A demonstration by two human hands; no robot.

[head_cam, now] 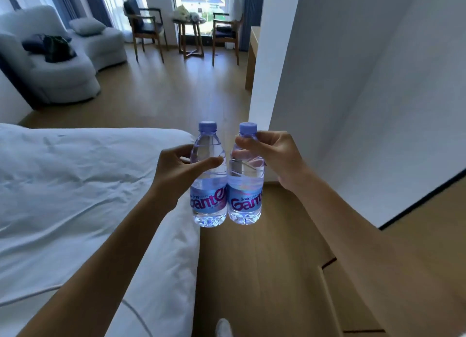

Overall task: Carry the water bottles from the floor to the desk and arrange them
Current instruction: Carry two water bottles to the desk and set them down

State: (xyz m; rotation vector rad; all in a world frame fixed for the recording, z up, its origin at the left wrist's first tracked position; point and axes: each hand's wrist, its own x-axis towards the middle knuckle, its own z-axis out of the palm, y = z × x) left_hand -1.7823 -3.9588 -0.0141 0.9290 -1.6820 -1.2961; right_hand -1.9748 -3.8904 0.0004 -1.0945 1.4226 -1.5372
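Below the left hand a bed carries a rumpled white duvet, and under the right hand the wooden floor bears a white shoe.

At frame centre, the left bottle's blue label reads "Gante" in magenta; the right bottle's label shows "Gant", its end hidden.

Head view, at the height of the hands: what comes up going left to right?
White bed → left hand → the bottle it holds → the bottle in the right hand → right hand → white wall. Both bottles are upright, side by side, with purple caps.
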